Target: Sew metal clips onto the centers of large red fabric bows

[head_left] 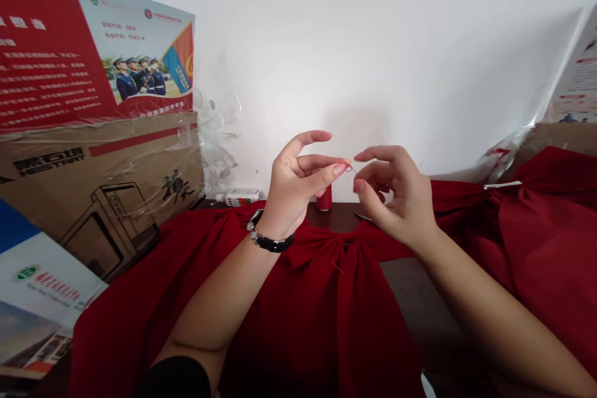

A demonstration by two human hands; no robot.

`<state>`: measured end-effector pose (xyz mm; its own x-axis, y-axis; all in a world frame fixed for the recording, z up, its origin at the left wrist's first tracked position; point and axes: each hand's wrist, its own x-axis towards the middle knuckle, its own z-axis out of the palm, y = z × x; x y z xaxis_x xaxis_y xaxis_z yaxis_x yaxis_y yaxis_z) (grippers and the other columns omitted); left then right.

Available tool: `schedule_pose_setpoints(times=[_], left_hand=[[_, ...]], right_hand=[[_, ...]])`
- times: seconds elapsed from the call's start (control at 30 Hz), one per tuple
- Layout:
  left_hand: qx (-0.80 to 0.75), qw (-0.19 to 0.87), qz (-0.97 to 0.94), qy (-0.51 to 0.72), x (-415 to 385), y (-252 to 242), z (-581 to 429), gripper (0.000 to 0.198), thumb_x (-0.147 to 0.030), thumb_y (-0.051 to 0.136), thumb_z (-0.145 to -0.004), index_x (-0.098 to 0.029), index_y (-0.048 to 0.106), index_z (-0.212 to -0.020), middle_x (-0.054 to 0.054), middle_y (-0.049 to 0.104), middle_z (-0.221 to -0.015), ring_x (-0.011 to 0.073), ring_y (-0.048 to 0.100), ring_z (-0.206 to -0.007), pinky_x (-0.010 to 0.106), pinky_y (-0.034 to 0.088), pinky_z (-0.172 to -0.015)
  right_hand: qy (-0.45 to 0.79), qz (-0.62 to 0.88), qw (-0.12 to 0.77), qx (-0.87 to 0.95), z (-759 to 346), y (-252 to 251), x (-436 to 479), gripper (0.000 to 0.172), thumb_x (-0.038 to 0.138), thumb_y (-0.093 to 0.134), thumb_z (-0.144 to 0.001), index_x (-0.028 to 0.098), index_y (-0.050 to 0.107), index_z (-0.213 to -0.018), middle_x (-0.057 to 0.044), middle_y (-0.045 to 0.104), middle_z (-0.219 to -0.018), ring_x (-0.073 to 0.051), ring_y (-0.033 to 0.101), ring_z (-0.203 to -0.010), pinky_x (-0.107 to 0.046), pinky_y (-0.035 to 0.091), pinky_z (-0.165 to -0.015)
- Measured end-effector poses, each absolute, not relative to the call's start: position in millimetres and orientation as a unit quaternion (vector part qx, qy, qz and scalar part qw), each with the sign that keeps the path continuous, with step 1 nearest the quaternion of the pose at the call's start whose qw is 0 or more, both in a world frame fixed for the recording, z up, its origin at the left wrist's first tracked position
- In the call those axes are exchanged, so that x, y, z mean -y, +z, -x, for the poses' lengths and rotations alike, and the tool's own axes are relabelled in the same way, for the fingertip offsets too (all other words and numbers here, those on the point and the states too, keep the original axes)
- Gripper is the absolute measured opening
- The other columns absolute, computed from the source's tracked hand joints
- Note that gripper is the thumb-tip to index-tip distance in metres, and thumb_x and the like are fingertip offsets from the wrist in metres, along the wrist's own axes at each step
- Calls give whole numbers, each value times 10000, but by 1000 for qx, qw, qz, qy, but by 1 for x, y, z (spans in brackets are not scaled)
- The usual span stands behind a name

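Note:
Near the middle of the view, my left hand (303,171) pinches a bit of red thread (349,168) between thumb and index finger. The thread makes a small loop just past those fingertips. A thin strand runs from the loop to my right hand (394,189), whose thumb and a finger are drawn together at its end, the index finger raised. Whether that strand is thread or a needle is too fine to tell. Below the hands lies gathered red cloth (321,317) with a thin needle (336,267) on it. Partly hidden behind my left hand stands a red thread spool (324,200).
A cardboard box (107,193) and a printed red board (41,68) stand at the left. Against the white wall lie a white bottle (240,197) and clear plastic wrap (217,143). More red cloth (550,224) covers the right side of the dark table (415,292).

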<state>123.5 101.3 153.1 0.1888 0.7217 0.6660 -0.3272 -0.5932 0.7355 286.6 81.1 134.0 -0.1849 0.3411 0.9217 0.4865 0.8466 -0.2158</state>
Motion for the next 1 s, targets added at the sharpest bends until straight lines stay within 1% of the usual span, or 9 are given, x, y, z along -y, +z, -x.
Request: schedule_pose_setpoints(times=[0.1, 0.2, 0.3, 0.47, 0.6, 0.67, 0.77, 0.87, 1.0], left_hand=[[-153, 406, -649, 625, -101, 154, -123, 503, -335, 781, -666, -241, 519, -1085, -12, 699, -773, 63, 565, -457, 190, 357, -391], [-160, 393, -653, 627, -99, 154, -124, 547, -350, 789, -656, -248, 491, -1103, -19, 694, -754, 68, 561, -432, 198, 357, -385], [-163, 373, -658, 634, -95, 154, -125, 584, -329, 792, -653, -245, 463, -1128, -20, 698, -745, 73, 564, -437, 198, 353, -390], [-168, 301, -678, 649, -86, 153, -126, 609, -285, 783, -667, -241, 437, -1166, -27, 707, -755, 59, 539, -442, 195, 357, -415], [-178, 216, -690, 668, -82, 150, -124, 517, -257, 770, -684, -237, 499, -1124, -9, 695, -898, 41, 535, -459, 208, 368, -425], [-175, 177, -697, 673, -81, 148, -123, 474, -252, 773, -682, -240, 538, -1094, 8, 669, -1005, 28, 527, -459, 217, 383, -431], [-172, 138, -711, 668, -82, 147, -122, 378, -255, 765, -694, -261, 590, -1029, 13, 637, -1094, 18, 496, -448, 234, 407, -437], [-178, 125, -717, 663, -83, 147, -123, 284, -253, 752, -707, -251, 623, -960, 20, 634, -1106, 23, 489, -451, 244, 420, -446], [-179, 117, -708, 673, -84, 147, -126, 311, -230, 764, -678, -204, 619, -952, 28, 657, -1036, 30, 498, -459, 229, 404, -437]], right_hand=[[84, 285, 529, 794, -291, 143, -78, 161, 170, 540, -825, 191, 531, -984, 54, 558, -597, -75, 491, -496, -201, 388, -483], [233, 259, 504, 791, -294, 150, -79, 183, 168, 549, -821, 185, 511, -999, 19, 617, -680, -107, 591, -621, -231, 463, -590], [352, 218, 498, 762, -295, 151, -80, 183, 184, 562, -830, 195, 488, -997, 2, 648, -741, -131, 639, -709, -282, 509, -685], [487, 193, 493, 695, -294, 150, -77, 93, 233, 568, -859, 184, 491, -878, 0, 641, -761, -123, 657, -689, -326, 547, -744], [522, 200, 475, 680, -293, 152, -74, 138, 269, 601, -843, 163, 519, -812, 1, 619, -734, -91, 615, -597, -264, 550, -637], [514, 205, 481, 679, -291, 153, -73, 158, 285, 614, -831, 158, 528, -790, 15, 597, -696, -52, 518, -485, -227, 513, -539], [491, 215, 502, 678, -290, 154, -72, 170, 300, 621, -817, 158, 541, -767, 42, 530, -606, -25, 342, -404, -182, 364, -397], [468, 231, 513, 681, -290, 154, -72, 175, 315, 629, -804, 165, 553, -757, 54, 457, -547, -44, 325, -433, -183, 270, -382], [468, 235, 515, 679, -291, 153, -73, 182, 328, 633, -788, 165, 562, -751, 68, 407, -513, -44, 276, -426, -197, 227, -387]])
